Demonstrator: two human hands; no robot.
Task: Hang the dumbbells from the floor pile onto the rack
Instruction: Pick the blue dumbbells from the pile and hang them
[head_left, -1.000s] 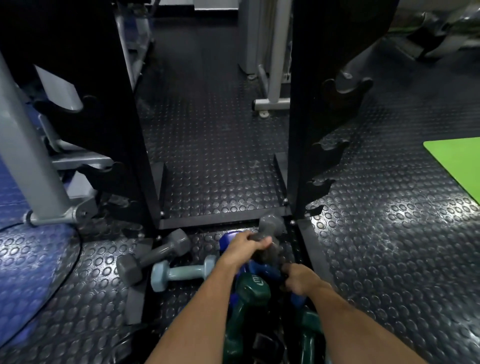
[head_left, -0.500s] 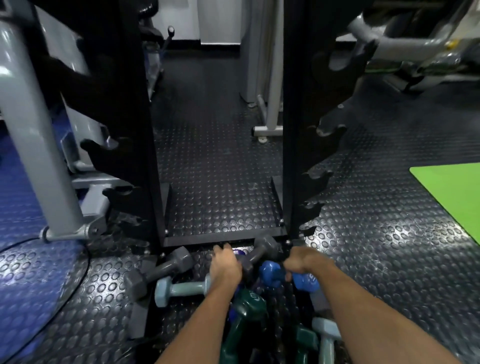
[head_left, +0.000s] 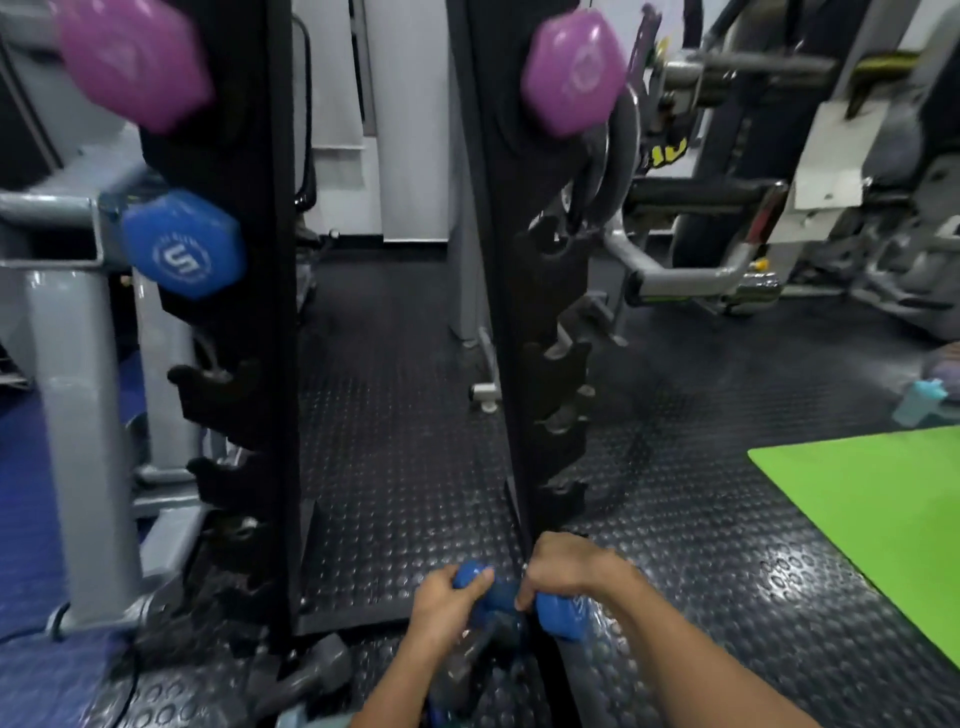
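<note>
— Hands first: why both on one weight?
— Left hand (head_left: 441, 605) wraps one head of the blue dumbbell (head_left: 511, 603), right hand (head_left: 563, 574) curls over its handle; each grip looks clamped on it, likely to steady the lift.
— Where is it?
— Low, just above the floor pile (head_left: 467, 670), at the foot of the rack (head_left: 498, 312), below empty cradles.

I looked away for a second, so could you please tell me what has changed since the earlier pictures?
Both hands have lifted a blue dumbbell off the pile: the left hand now grips one head, the right hand the handle. The left hand let go of the grey dumbbell it held. The rack and floor stayed as they were.
</note>
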